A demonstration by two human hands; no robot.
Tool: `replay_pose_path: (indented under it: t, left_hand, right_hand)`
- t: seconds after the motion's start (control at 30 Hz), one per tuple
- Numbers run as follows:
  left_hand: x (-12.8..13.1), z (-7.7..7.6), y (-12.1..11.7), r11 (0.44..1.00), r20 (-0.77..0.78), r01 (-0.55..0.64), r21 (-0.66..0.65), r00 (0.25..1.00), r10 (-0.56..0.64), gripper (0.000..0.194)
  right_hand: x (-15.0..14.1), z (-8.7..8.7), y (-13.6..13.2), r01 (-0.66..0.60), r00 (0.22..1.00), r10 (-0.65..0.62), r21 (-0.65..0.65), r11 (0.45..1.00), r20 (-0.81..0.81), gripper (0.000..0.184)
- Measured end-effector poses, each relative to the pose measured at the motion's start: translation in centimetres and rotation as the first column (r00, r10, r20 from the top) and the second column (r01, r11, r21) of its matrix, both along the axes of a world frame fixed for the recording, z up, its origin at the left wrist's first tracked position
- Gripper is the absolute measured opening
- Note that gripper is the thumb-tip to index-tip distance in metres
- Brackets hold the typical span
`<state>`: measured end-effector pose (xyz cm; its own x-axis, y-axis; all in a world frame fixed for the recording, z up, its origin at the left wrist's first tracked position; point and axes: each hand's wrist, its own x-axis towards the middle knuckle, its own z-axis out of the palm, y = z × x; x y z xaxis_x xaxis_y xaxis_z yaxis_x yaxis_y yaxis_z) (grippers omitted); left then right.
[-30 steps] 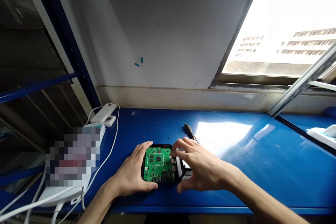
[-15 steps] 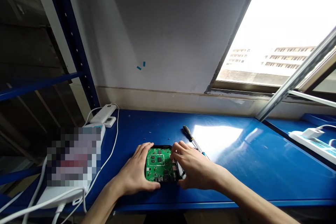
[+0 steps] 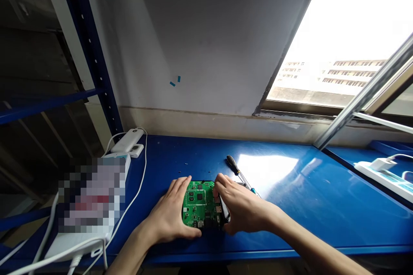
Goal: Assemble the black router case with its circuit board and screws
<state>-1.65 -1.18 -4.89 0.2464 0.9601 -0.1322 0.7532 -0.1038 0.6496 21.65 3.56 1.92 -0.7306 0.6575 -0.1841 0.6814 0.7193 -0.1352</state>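
A green circuit board (image 3: 195, 206) with chips and metal ports lies between my hands, dark casing just visible at its far edge. My left hand (image 3: 171, 212) grips the left side, fingers at the far corner and thumb along the near edge. Curled over the right side, my right hand (image 3: 237, 206) has its fingertips on the board near the ports and its thumb at the near right corner. Something white and black shows partly under the right palm; I cannot make out what it is. A screwdriver (image 3: 232, 164) with a black handle lies behind my right hand.
Tiny screws (image 3: 210, 172) lie on the blue table (image 3: 290, 227) behind the board. At left are a white power strip (image 3: 129, 141), white cables (image 3: 142, 176) and a pixelated object (image 3: 93, 193) on a white box. Another power strip (image 3: 387, 176) stands beyond the metal post at right.
The board and both hands appear slightly further right and lower in the view, which has itself shifted a little. Less of the black casing rim shows around the board. Both hands keep their hold.
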Motion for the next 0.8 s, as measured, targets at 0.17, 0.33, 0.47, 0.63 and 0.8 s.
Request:
replay_pose_path:
  t: [0.17, 0.33, 0.47, 0.63, 0.8]
  left_hand:
    - [0.0, -0.1, 0.0, 1.0, 0.023, -0.002, 0.009, 1.0, 0.002, 0.131]
    - [0.1, -0.1, -0.1, 0.998, 0.079, -0.03, 0.052, 0.997, 0.026, 0.12]
    - [0.3, 0.3, -0.3, 0.997, 0.112, -0.053, 0.052, 0.993, 0.047, 0.116]
    - [0.3, 0.3, -0.3, 0.997, 0.142, -0.063, 0.05, 0.988, 0.055, 0.115]
    - [0.2, -0.2, -0.5, 0.996, 0.16, -0.077, 0.036, 0.985, 0.071, 0.115]
  right_hand:
    - [0.1, -0.1, -0.2, 0.065, 0.997, -0.067, -0.048, 0.997, -0.031, 0.067]
    - [1.1, 0.4, -0.5, 0.05, 0.991, -0.059, -0.071, 0.996, -0.124, 0.069]
    - [2.0, 1.4, 0.0, 0.0, 0.979, -0.023, -0.114, 0.993, -0.201, 0.059]
    - [2.0, 1.0, 1.0, -0.071, 0.971, 0.053, -0.071, 0.995, -0.233, 0.068]
    - [1.8, -0.1, 1.1, -0.123, 0.956, 0.115, -0.015, 0.992, -0.268, 0.066]
